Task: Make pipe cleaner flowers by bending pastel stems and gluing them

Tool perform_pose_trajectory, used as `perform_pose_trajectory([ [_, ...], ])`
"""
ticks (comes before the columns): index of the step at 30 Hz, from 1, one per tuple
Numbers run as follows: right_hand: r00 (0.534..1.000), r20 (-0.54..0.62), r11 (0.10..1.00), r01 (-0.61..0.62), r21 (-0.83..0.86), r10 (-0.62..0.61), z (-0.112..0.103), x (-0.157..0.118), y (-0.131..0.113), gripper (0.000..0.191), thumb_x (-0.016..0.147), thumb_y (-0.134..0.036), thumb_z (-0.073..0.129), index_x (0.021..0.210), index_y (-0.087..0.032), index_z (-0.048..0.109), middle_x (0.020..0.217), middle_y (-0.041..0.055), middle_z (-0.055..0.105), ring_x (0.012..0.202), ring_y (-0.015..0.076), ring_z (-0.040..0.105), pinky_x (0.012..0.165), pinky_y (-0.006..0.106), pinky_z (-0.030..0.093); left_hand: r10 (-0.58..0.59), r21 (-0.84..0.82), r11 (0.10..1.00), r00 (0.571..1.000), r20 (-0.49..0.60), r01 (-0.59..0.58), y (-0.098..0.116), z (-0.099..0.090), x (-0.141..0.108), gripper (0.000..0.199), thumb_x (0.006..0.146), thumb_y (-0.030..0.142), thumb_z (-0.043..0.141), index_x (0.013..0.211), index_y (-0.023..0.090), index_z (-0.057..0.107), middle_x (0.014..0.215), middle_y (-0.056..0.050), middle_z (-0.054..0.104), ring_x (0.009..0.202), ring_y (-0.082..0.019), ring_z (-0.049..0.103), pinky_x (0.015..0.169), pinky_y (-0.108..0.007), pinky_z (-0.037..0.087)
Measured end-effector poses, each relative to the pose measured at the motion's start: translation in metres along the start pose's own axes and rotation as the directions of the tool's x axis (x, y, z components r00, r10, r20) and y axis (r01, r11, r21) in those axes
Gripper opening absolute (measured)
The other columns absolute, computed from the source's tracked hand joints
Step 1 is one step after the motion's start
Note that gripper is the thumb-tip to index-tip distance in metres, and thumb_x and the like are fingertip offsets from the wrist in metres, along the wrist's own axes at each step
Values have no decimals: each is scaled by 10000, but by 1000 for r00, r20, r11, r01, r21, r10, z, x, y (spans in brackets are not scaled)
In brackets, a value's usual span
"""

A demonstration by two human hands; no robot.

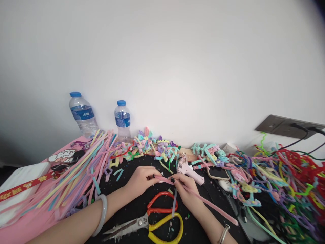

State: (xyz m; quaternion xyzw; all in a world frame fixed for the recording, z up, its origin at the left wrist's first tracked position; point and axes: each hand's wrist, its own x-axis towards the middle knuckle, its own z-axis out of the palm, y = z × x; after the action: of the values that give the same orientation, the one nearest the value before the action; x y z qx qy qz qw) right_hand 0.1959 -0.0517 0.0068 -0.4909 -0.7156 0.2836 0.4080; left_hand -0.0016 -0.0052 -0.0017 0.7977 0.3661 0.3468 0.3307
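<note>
Both hands meet over the black work surface in the head view. My left hand [142, 181] pinches one end of a pink pipe cleaner [215, 207]. My right hand [186, 193] grips the same strip a little further along, fingertips close to those of the left. From there the strip runs down to the right past the wrist. A thin pale strip [174, 202] hangs below the right fingers; whether it is held is unclear. Scissors [144, 221] with a red and a yellow handle lie below the hands. A pale pink glue gun [191, 172] lies just beyond the right hand.
Two water bottles [123, 120] stand by the wall. Pastel pipe cleaners [73, 176] fan across the left. Finished flower shapes [146, 138] line the back; a phone [217, 173] and a tangled multicoloured pile [291, 189] lie right, below a wall socket [279, 125] with cables.
</note>
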Motion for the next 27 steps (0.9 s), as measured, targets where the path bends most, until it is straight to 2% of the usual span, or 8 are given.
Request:
perform_pose_trajectory([
  [13, 999, -18, 999, -42, -2, 42, -1, 1, 3, 200, 854, -204, 454, 797, -167, 642, 683, 19, 619, 609, 152, 523, 560, 252, 395, -69, -13, 998, 997, -40, 68, -2, 0, 1, 149, 775, 261, 612, 747, 146, 702, 636, -12, 632, 552, -109, 550, 537, -198, 381],
  [27, 997, -41, 997, -72, -8, 72, 1, 3, 2, 190, 835, -225, 461, 748, -170, 621, 543, -19, 501, 504, 136, 441, 475, 243, 336, -132, -51, 990, 988, -75, 129, 0, 3, 1, 127, 735, 239, 642, 676, 137, 691, 598, -8, 631, 510, -111, 565, 519, -197, 393],
])
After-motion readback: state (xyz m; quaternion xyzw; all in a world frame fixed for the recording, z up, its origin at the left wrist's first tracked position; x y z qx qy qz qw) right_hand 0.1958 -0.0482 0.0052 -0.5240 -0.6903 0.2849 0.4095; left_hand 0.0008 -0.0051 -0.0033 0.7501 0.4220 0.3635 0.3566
